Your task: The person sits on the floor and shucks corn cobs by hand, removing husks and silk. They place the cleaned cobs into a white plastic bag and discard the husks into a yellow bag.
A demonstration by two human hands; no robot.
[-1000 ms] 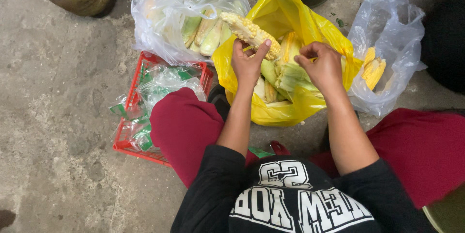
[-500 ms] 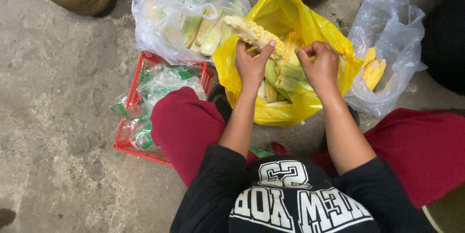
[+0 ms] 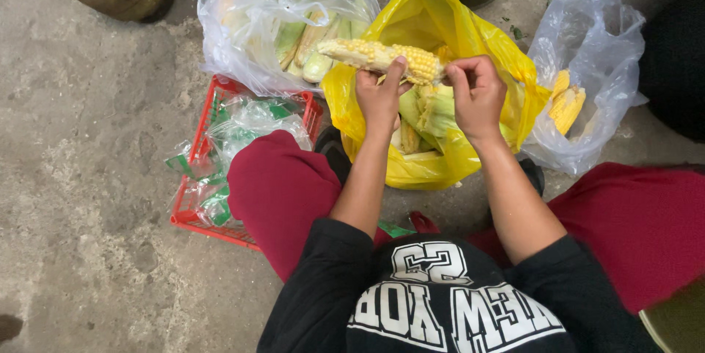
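Note:
A yellow corn cob (image 3: 378,57), mostly stripped of husk, lies sideways above a yellow plastic bag (image 3: 426,15). My left hand (image 3: 380,96) grips the cob from below near its middle. My right hand (image 3: 477,92) pinches the cob's right end, where pale green husk (image 3: 433,111) hangs down into the bag. Several more husked-looking ears and green leaves sit inside the yellow bag beneath both hands.
A clear bag of green-husked corn (image 3: 286,26) lies at the upper left. Another clear bag (image 3: 587,67) on the right holds peeled yellow cobs (image 3: 567,103). A red basket (image 3: 213,169) with plastic wrappers sits by my left knee on a concrete floor.
My right hand moved left and closed onto the cob's end. The cob now lies more level across the bag, with more bare kernels showing.

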